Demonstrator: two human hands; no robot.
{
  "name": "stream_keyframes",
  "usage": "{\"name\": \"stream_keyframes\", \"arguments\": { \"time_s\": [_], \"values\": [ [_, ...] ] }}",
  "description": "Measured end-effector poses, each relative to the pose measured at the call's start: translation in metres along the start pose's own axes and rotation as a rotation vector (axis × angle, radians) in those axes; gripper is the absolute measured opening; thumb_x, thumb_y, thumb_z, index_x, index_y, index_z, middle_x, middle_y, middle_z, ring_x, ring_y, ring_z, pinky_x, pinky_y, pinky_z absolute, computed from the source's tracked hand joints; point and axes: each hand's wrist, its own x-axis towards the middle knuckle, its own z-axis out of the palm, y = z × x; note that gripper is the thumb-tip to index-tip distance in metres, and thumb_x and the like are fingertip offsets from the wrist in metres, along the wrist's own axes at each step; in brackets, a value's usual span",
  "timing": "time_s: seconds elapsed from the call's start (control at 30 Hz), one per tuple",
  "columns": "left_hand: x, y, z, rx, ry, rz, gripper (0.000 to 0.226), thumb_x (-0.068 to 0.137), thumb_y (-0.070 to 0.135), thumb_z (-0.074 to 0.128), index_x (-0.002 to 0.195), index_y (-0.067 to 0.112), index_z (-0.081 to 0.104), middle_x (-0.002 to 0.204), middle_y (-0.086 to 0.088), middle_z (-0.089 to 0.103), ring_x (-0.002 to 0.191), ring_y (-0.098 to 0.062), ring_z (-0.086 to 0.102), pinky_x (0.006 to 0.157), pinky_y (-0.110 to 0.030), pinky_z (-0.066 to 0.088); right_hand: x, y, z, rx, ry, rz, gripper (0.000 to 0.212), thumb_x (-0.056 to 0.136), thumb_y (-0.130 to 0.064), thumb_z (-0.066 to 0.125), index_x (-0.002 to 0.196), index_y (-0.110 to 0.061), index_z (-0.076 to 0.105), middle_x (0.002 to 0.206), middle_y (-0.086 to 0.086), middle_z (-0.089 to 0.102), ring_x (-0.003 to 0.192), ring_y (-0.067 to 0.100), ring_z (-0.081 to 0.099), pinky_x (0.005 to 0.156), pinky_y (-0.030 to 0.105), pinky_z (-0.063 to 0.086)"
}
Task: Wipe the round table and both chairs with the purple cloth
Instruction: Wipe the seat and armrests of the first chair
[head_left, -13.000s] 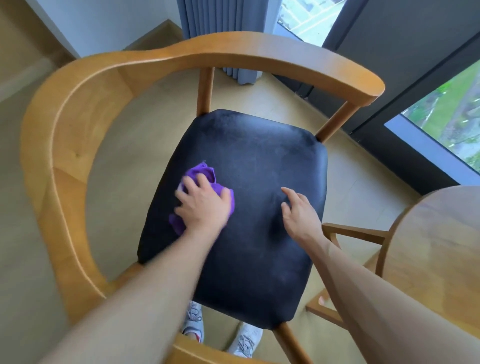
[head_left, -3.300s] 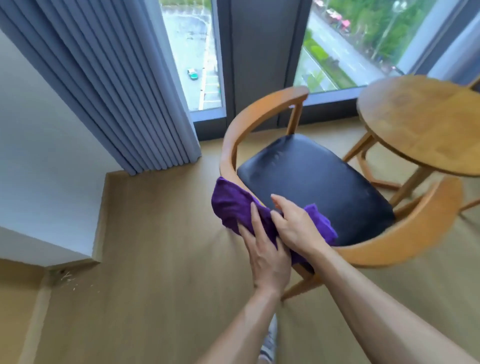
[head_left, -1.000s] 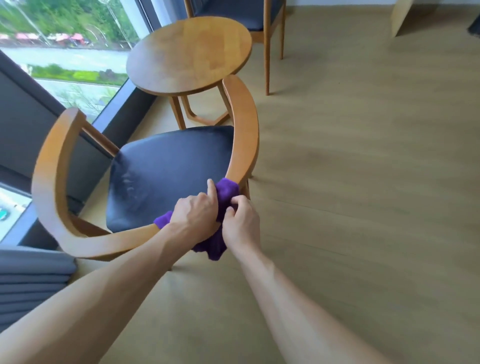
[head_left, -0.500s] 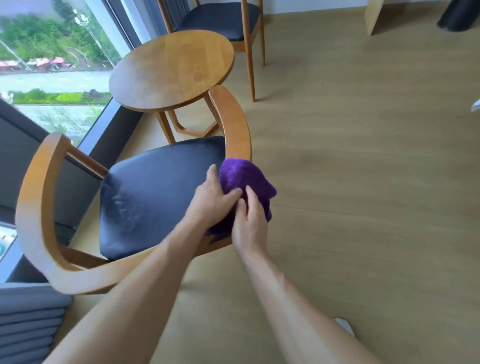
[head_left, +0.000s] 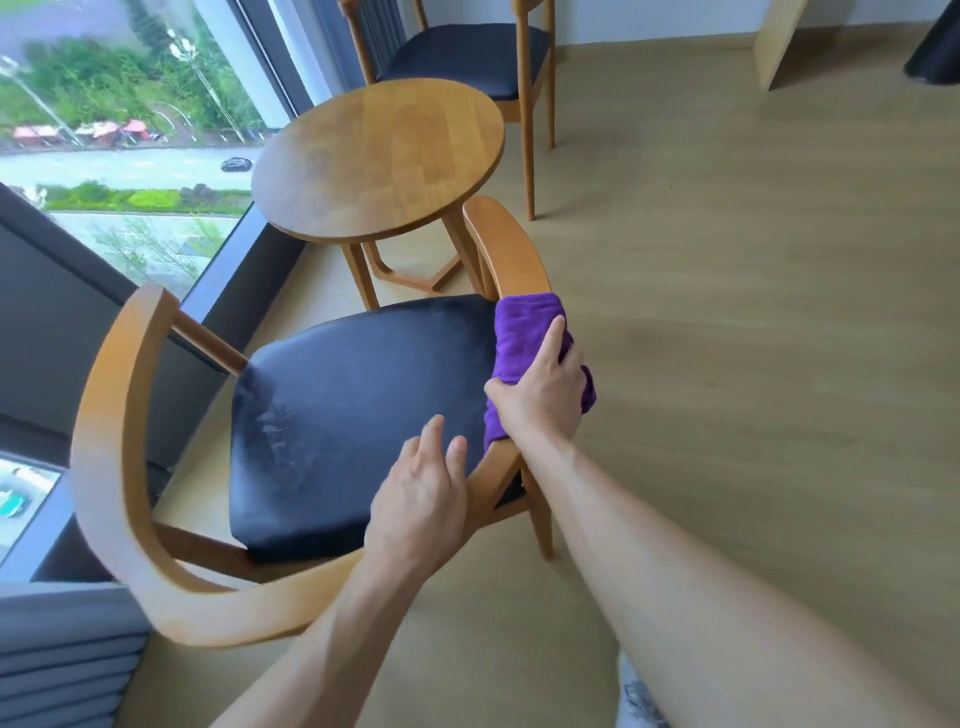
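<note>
The purple cloth (head_left: 522, 338) is draped over the right arm of the near wooden chair (head_left: 104, 426), which has a black seat. My right hand (head_left: 543, 389) grips the cloth around that curved rail. My left hand (head_left: 418, 509) rests on the same rail lower down, fingers relaxed over the seat's edge, apart from the cloth. The round wooden table (head_left: 376, 161) stands just beyond this chair. A second chair (head_left: 467, 57) with a black seat stands behind the table.
A tall window (head_left: 119, 171) and a dark frame run along the left. Grey curtain folds (head_left: 62, 670) sit at the bottom left. Open wooden floor (head_left: 753, 312) spreads to the right. A pale wooden panel (head_left: 776, 41) and a dark object (head_left: 937, 47) are at the far top right.
My left hand has let go of the cloth and dropped back along the rail. My right hand now holds the cloth alone, further up the chair's right arm.
</note>
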Motion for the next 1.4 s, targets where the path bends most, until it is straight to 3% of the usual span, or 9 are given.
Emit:
{"name": "stream_keyframes", "arguments": {
  "time_s": [0.23,0.47,0.57,0.7,0.83,0.93,1.03,1.23,1.4],
  "values": [
    [-0.003,0.005,0.009,0.424,-0.081,0.068,0.054,0.099,0.057,0.007,0.15,0.041,0.018,0.132,0.015,0.052,0.112,-0.013,0.059,0.079,-0.035,0.046,0.098,-0.023,0.002,-0.221,-0.132,-0.081,0.112,0.067,-0.056,0.075,0.153,-0.027,0.01,0.131,0.014,0.04,0.107,0.036,0.054,0.069,0.035,0.038],
    [0.0,0.012,0.009,0.484,-0.142,-0.032,0.081,0.078,0.063,-0.021,0.153,0.045,0.002,0.149,0.025,0.032,0.124,-0.002,0.05,0.091,-0.026,0.044,0.141,-0.046,0.022,-0.429,-0.111,-0.216,0.103,0.072,-0.045,0.068,0.154,-0.021,0.01,0.145,0.015,0.031,0.111,0.036,0.047,0.068,0.035,0.036],
    [0.015,0.025,0.014,0.378,-0.169,-0.076,0.073,0.086,0.064,-0.012,0.154,0.042,0.002,0.153,0.021,0.03,0.125,-0.008,0.052,0.091,-0.03,0.044,0.138,-0.04,0.024,-0.446,-0.081,-0.272,0.095,0.076,-0.046,0.063,0.155,-0.027,0.013,0.155,0.012,0.021,0.115,0.037,0.044,0.067,0.035,0.035],
    [0.062,0.06,0.033,-0.023,-0.167,-0.072,0.05,0.104,0.048,0.015,0.153,0.039,0.02,0.146,0.013,0.043,0.123,-0.017,0.053,0.092,-0.037,0.044,0.122,-0.028,0.013,-0.396,-0.07,-0.322,0.087,0.083,-0.053,0.056,0.156,-0.031,0.013,0.159,0.009,0.016,0.114,0.037,0.048,0.071,0.035,0.039],
    [0.074,0.062,0.049,-0.086,-0.123,-0.072,0.031,0.106,0.037,0.022,0.122,0.026,0.046,0.119,0.008,0.05,0.111,-0.02,0.051,0.088,-0.044,0.047,0.077,-0.005,0.003,-0.236,-0.035,-0.24,0.09,0.082,-0.056,0.057,0.155,-0.031,0.011,0.147,0.007,0.032,0.106,0.033,0.056,0.072,0.034,0.046],
    [0.073,0.056,0.057,-0.095,-0.036,-0.104,0.025,0.103,0.038,0.029,0.105,0.021,0.047,0.1,0.009,0.044,0.096,-0.019,0.048,0.078,-0.04,0.045,0.054,0.005,0.002,-0.1,-0.051,-0.12,0.094,0.08,-0.058,0.06,0.154,-0.034,0.008,0.135,0.003,0.042,0.104,0.028,0.059,0.065,0.031,0.043],
    [0.073,0.061,0.056,-0.251,0.057,-0.173,0.029,0.096,0.051,0.031,0.093,0.024,0.043,0.1,0.009,0.047,0.095,-0.023,0.053,0.084,-0.046,0.046,0.067,0.002,0.001,-0.059,-0.101,-0.024,0.1,0.073,-0.057,0.065,0.152,-0.038,0.006,0.123,0.001,0.045,0.1,0.027,0.061,0.066,0.031,0.04],
    [0.071,0.062,0.054,-0.227,0.117,-0.098,0.052,0.098,0.049,0.032,0.145,0.027,0.035,0.148,0.013,0.038,0.131,-0.012,0.043,0.104,-0.036,0.036,0.142,-0.028,0.004,-0.135,-0.199,-0.068,0.1,0.067,-0.06,0.065,0.149,-0.035,0.013,0.117,0.006,0.052,0.102,0.033,0.06,0.073,0.035,0.041],
    [0.13,0.075,0.042,-0.425,0.168,-0.081,0.05,0.105,0.045,0.031,0.152,0.029,0.031,0.157,0.011,0.034,0.142,-0.007,0.033,0.116,-0.034,0.029,0.169,-0.033,0.011,-0.162,-0.184,-0.164,0.1,0.067,-0.066,0.062,0.149,-0.031,0.017,0.12,0.009,0.059,0.106,0.033,0.06,0.077,0.035,0.042]
  ]
}}
